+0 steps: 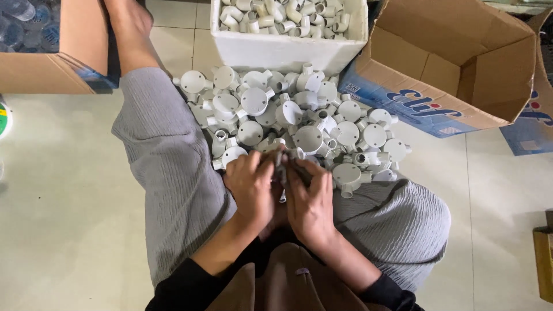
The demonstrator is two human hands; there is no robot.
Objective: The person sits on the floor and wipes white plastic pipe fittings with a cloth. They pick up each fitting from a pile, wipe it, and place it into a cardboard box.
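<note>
At frame centre we see the left hand (252, 185) and right hand (311, 201), both closed on 1 grey fitting (283, 163), below a pile of white junction boxes (294, 121).

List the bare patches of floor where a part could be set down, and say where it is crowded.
Free: pale floor left of the grey-trousered leg, and floor right of the knee below the open cardboard box. Crowded: the pile of white fittings between the legs, before both hands.

pale tiled floor (69, 190) under soft light, open cardboard boxes (455, 75) around.
</note>
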